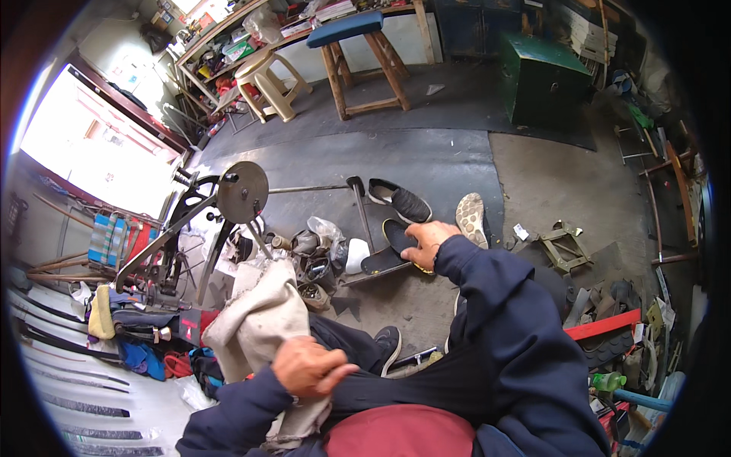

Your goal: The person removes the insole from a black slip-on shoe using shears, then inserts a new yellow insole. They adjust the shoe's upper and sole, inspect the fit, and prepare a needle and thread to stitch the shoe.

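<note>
My right hand (427, 242) has its fingers curled on a black insole or shoe with yellow edging (397, 234), low ahead of me. A dark slip-on shoe (405, 200) lies just beyond it, and a shoe with a pale patterned sole (470, 216) is to its right. My left hand (312, 368) is loosely closed over the beige cloth (255, 312) at my lap; what it holds, if anything, is hidden.
A black iron machine with a round disc (242, 194) stands at front left, beside scattered parts and bags. A blue-topped stool (346, 32), plastic stool (259, 72) and green cabinet (544, 84) are at the back. Clutter, including a red bar (601, 326), lies at right.
</note>
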The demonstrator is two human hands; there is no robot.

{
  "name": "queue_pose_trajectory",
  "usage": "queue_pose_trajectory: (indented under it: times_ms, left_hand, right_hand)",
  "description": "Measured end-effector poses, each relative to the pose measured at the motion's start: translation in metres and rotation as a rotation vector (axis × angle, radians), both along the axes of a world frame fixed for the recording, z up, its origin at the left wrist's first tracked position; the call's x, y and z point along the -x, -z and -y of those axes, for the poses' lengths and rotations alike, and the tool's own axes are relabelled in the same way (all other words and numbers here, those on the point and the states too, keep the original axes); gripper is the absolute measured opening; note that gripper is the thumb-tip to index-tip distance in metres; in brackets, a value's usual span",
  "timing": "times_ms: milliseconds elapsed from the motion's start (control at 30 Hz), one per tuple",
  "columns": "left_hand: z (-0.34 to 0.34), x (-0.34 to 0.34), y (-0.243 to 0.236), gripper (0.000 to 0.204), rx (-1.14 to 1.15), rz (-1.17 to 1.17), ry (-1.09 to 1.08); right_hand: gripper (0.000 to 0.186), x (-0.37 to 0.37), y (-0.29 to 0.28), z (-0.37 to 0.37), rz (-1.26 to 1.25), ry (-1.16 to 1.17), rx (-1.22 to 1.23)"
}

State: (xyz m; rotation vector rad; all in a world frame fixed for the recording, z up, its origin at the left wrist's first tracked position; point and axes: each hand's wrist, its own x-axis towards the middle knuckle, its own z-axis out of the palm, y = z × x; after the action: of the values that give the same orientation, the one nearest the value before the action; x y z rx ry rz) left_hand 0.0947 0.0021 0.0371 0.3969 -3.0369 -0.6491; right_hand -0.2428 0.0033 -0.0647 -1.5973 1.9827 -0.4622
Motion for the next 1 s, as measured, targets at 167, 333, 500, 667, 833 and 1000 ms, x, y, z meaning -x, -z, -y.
queue_pose_trajectory:
  times_ms: [167,333,500,667,833,1000]
  left_hand:
    - [0.009,-0.109,-0.073,0.038,0.439,0.181,-0.476]
    - [-0.032,-0.262,-0.097,0.028,0.581,0.674,-0.787]
    - [-0.097,-0.351,-0.084,0.033,0.242,1.182,-1.118]
    - [-0.075,-0.296,-0.063,0.048,0.078,1.005,-1.098]
    - [0.004,-0.12,-0.056,0.024,0.291,0.047,-0.641]
    - [0.063,0.053,-0.03,0.026,0.178,-0.101,-0.126]
  right_hand:
    - [0.052,-0.01,-0.023,0.013,0.045,0.01,0.025]
    - [0.045,-0.003,-0.03,0.005,0.063,0.065,0.054]
    - [0.052,0.022,-0.028,-0.01,0.055,0.145,0.011]
    - [0.055,0.049,-0.018,-0.025,0.03,0.221,-0.015]
    - [0.051,0.074,-0.01,-0.036,0.026,0.384,0.015]
    - [0.048,0.103,0.01,-0.05,0.065,0.553,0.051]
